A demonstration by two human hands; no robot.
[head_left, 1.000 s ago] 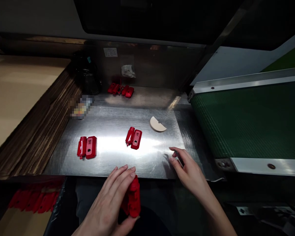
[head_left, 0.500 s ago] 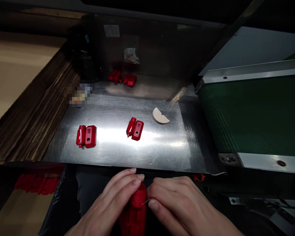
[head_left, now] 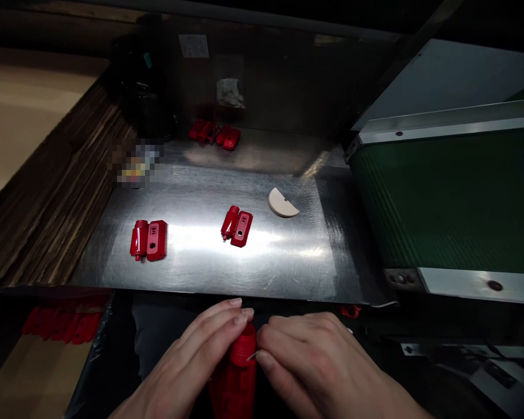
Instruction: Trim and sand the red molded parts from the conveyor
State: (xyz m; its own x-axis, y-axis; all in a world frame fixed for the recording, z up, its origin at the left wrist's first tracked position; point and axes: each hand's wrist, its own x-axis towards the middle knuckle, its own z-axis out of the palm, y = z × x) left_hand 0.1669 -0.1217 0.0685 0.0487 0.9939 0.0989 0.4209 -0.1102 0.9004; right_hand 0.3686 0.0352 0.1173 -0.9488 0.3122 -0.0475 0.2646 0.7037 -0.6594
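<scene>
Below the front edge of the metal table, my left hand [head_left: 187,358] is wrapped along a red plastic part [head_left: 243,352] with a round, ridged neck at its top. My right hand [head_left: 318,352] is closed on a small tool with a thin metal tip [head_left: 252,355], which touches or nearly touches the neck's right side. The tool's handle is hidden in my fist. The lower half of the red part runs into shadow. On the table lie two pairs of red plastic pieces, one at left [head_left: 148,240] and one near the middle [head_left: 237,226].
Brown cardboard [head_left: 48,169] is stacked at left. A green conveyor belt [head_left: 454,203] runs at right. A pale half-round disc [head_left: 282,203] lies on the metal table [head_left: 192,273]; more red pieces [head_left: 213,134] sit at the back. Several red parts [head_left: 63,325] lie lower left.
The view has shifted slightly, so the table's contents sit a little further left and up. Both hands keep their grip on the red part and the tool, with barely any movement.
</scene>
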